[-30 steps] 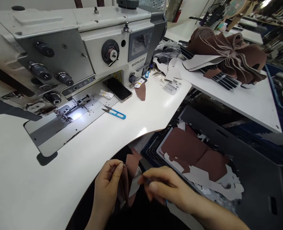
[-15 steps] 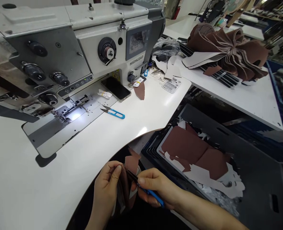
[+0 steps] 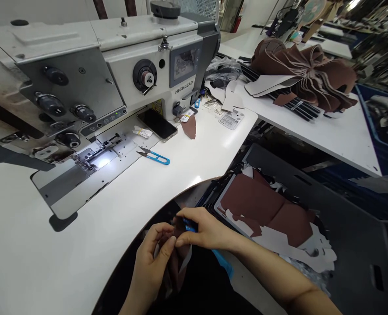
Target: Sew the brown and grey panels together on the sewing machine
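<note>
My left hand is closed, thumb and fingers pinching a dark brown piece of leather-like material with pale edges, which hangs down over my lap. Against its upper end is my right hand, its thumb and fingertips curled round. Within that curl a bit of the blue-handled thread snips shows; the hand hides most of the tool. A second pair of blue thread snips lies on the white table near the sewing machine.
Further back on the table are a phone, a brown scrap and a clear plastic case. A grey bin with brown pieces stands at my right. Fanned brown pieces sit on the far table.
My right hand has moved up and left, closer to my left hand. The snips no longer point at the piece; they are mostly covered by the hand. The view has shifted slightly.
</note>
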{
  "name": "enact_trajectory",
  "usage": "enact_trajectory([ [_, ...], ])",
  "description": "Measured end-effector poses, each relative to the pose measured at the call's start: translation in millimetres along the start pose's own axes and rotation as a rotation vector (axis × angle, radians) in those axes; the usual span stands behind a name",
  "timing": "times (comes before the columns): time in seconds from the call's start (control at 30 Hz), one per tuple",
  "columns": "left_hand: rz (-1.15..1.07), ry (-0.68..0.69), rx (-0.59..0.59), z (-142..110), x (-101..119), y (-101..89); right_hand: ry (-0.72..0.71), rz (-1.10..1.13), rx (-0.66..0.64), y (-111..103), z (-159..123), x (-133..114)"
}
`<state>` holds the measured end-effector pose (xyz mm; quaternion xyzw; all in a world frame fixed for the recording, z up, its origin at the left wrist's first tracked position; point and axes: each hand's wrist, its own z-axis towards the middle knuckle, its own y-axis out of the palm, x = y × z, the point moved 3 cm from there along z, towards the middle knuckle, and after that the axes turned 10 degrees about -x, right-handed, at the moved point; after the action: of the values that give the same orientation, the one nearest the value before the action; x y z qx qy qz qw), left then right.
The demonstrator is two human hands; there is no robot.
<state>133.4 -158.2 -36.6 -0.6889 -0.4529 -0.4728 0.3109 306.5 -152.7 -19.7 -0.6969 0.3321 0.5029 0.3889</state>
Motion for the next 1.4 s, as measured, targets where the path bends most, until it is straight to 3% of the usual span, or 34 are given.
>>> enact_trajectory([
  [0.13, 0.129, 0.015, 0.053, -5, 4, -4.1, 0.067, 0.063, -0.076, 10, 5, -4],
  [0.27, 0.185, 0.045, 0.347, -11, 8, -19.8, 0.051, 0.093, -0.005, 14, -6, -9],
  [0.3, 0.198, 0.047, 0.376, -11, 8, -22.8, 0.057, 0.087, 0.015, 13, -8, -7],
  [0.37, 0.208, 0.06, 0.321, -6, 7, -25.3, 0.078, 0.061, 0.062, 12, -9, 0],
  [0.5, 0.101, 0.007, 0.076, 8, 0, -20.9, 0.121, -0.165, 0.173, 5, -11, 10],
  [0.6, 0.017, -0.08, 0.023, 12, -5, -16.2, 0.057, -0.411, 0.408, -5, -28, -5],
  [0.67, 0.002, -0.1, 0.027, 12, -7, -13.7, -0.018, -0.331, 0.465, -6, -42, -19],
  [0.73, -0.006, -0.102, 0.046, 12, -6, -11.7, 0.023, 0.009, 0.249, 3, -47, -21],
  [0.8, -0.023, -0.087, 0.065, 11, -3, -9.7, 0.181, 0.44, -0.049, 22, -46, -12],
  [0.87, -0.045, -0.058, 0.092, 10, 1, -8.3, 0.33, 0.757, -0.169, 37, -42, 1],
  [1.03, -0.039, -0.037, 0.084, 9, 5, -7.5, 0.373, 0.981, -0.11, 48, -29, 22],
  [1.2, -0.011, -0.037, 0.118, 8, 3, -9.3, 0.353, 1.038, -0.124, 47, -30, 18],
  [1.4, 0.074, -0.028, 0.053, 8, 1, -9.5, 0.375, 1.063, -0.123, 47, -30, 18],
])
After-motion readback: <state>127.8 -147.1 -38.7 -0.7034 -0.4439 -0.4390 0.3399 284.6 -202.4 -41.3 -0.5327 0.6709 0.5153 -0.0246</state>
